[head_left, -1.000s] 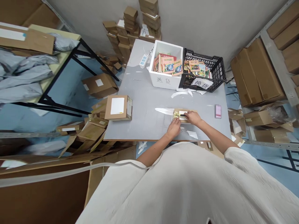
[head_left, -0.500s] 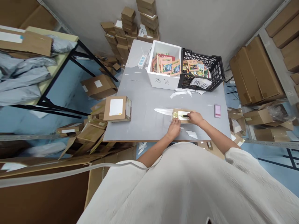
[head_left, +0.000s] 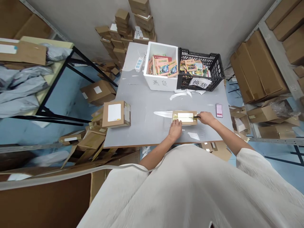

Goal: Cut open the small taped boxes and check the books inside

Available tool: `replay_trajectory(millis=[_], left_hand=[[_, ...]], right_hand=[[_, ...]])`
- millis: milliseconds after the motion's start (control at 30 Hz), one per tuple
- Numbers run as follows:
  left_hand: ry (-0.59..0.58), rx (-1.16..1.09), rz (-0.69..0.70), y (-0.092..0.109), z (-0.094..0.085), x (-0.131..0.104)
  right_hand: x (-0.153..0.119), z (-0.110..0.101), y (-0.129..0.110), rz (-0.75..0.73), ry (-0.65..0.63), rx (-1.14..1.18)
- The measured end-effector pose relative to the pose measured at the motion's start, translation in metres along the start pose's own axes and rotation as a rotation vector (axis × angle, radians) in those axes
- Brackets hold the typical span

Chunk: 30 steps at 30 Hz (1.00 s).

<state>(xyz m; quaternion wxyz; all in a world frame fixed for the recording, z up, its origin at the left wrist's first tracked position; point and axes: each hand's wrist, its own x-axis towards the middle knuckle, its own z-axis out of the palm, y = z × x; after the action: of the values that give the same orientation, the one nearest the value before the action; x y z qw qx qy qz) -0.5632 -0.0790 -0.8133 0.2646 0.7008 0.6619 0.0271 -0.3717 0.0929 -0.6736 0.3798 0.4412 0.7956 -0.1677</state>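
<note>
A small cardboard box [head_left: 188,123] with a white label and shiny clear tape lies near the front edge of the grey table [head_left: 144,104]. My left hand [head_left: 175,129] grips its near left corner, fingers on the top. In my right hand [head_left: 206,117], at the box's right end, is a utility knife [head_left: 196,117] with a dark handle. Its tip touches the taped top, and a line runs along the tape to the left of it. Whether the flaps have parted there is too small to tell.
A larger labelled carton [head_left: 127,114] stands at the table's left. At the back are a white foam box [head_left: 160,84] and a black plastic crate [head_left: 215,77], both with booklets. A phone [head_left: 219,110] lies right; paper scraps [head_left: 194,136] lie in front.
My right hand has drawn the knife rightward along the box top, from its middle to its right end. My left hand stays on the box. The view has shifted slightly.
</note>
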Motion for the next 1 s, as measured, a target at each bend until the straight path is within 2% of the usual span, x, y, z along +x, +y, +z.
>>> replay_trajectory(millis=[300,500,567,667,800,1000], left_hand=[[-0.009,0.034,-0.012,0.002,-0.006,0.000],[-0.008,0.062,-0.075,0.012,-0.017,0.007],[0.003,0.063,-0.074,0.018,-0.021,0.016],[0.016,0.040,0.007,0.028,-0.024,0.036],[-0.063,0.037,0.094,0.038,-0.020,0.063],[-0.094,0.080,0.086,0.040,-0.009,0.078]], right_hand=[[-0.006,0.024,0.059,0.045,0.042,0.101],[-0.020,0.039,0.092,0.116,0.095,0.214],[-0.025,0.048,0.096,0.114,0.126,0.332],[-0.031,0.062,0.097,0.104,0.149,0.466],[-0.029,0.077,0.096,0.105,0.188,0.567],[-0.023,0.092,0.100,0.086,0.210,0.739]])
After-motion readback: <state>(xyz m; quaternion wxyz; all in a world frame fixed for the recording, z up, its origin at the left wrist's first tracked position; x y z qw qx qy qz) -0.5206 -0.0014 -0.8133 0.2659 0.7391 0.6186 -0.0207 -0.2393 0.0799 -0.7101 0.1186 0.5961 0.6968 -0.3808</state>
